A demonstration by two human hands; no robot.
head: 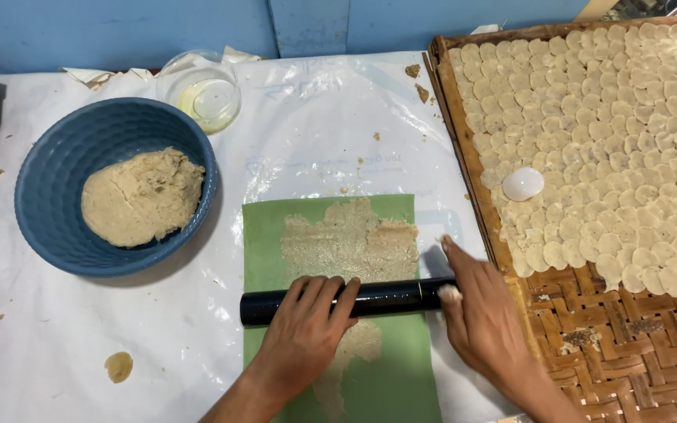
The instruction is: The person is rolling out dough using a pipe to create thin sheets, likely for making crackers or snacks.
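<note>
One black roller [354,300] lies crosswise on one green sheet [401,376], over one thin smear of rolled dough [350,243]. The sheet sits at the near edge of the table [56,352], about midway along it, on white plastic. The left hand [303,333] presses flat on the roller's middle, fingers together and draped over it, not clenched. The right hand [483,313] rests at the roller's right end, fingers extended toward the far edge, a scrap of dough beside the palm; whether it grips the end cannot be told. One blue bowl [48,188] with one lump of dough [143,196] stands toward the left edge; one glass bowl [207,90] of oil stands at the far edge. One woven tray [605,360] fills the right edge, carrying many pale discs [628,141], too many to count, and one white cutter [523,184].
</note>
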